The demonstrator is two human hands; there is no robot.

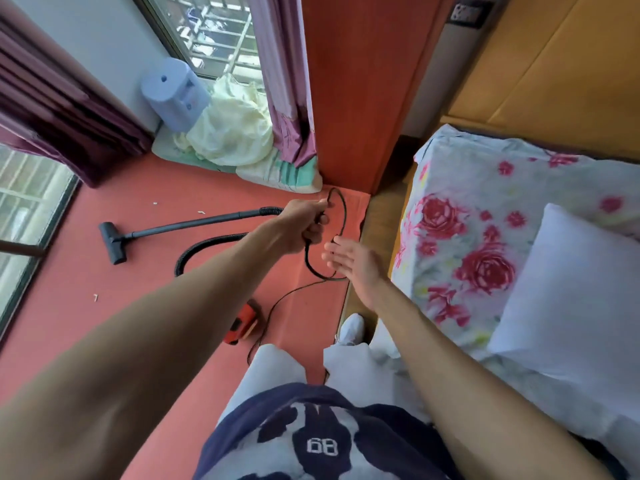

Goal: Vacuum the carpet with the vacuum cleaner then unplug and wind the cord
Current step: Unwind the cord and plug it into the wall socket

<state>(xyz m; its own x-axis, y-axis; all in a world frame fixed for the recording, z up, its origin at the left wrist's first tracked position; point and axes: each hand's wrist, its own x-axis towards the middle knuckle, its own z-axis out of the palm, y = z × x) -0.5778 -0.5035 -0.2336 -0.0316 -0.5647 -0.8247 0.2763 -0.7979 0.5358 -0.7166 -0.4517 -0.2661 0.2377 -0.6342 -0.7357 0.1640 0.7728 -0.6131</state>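
Observation:
My left hand (304,225) grips loops of the black power cord (343,216), held out over the red carpet (69,306). The cord hangs from the fist in a loop and trails down to the red vacuum body (242,322), partly hidden behind my left forearm. My right hand (353,268) is open with straight fingers, just right of the hanging loop; whether it touches the cord I cannot tell. The vacuum's black wand and floor head (112,242) lie on the carpet to the left, with the ribbed hose (194,252) curving back under my arm.
A bed with a floral sheet (485,237) and a white pillow (571,289) stands close on the right. An orange wardrobe (363,98) is ahead, a wall socket (467,12) beside it. Piled bedding (235,133), a blue appliance (175,91) and curtains fill the window corner.

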